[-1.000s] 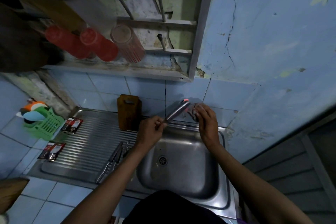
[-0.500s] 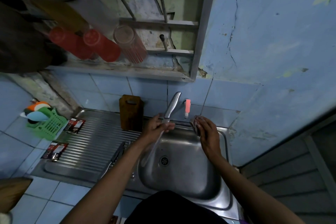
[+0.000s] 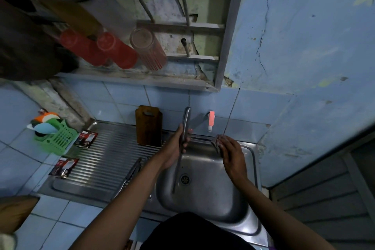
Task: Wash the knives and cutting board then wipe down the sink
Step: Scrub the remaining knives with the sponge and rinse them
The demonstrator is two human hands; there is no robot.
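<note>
Left hand (image 3: 176, 149) is gripping the tap (image 3: 186, 122), water running into the sink (image 3: 205, 205). Right hand (image 3: 231, 153) is lying flat, pressing a cloth (image 3: 215, 143) on the sink's back rim. Knives (image 3: 132, 172) are lying on the drainboard; cutting board (image 3: 148, 126) is leaning on the wall.

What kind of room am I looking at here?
Most likely a small home kitchen, at the washing-up corner. A steel sink with a ribbed drainboard is set into a blue tiled counter, a swivel tap stands behind it, and cups lie on a wall rack above.
</note>
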